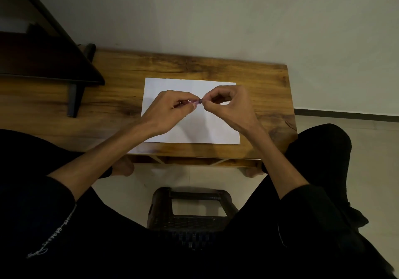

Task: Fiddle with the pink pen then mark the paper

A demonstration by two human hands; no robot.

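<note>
Pen [195,103], no legible writing, pinched by left hand [170,111] and right hand [228,105] above white paper [190,134]

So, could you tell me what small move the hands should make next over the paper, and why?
Probably pull the cap straight off to the right. The left hand grips a small pen-like thing and the right hand pinches its dark end; both hover above the paper. What the thing is stays too small to tell.

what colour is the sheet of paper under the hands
White and plain, with no marks visible; the sheet of paper lies on the wooden table, seen in the head view.
</note>
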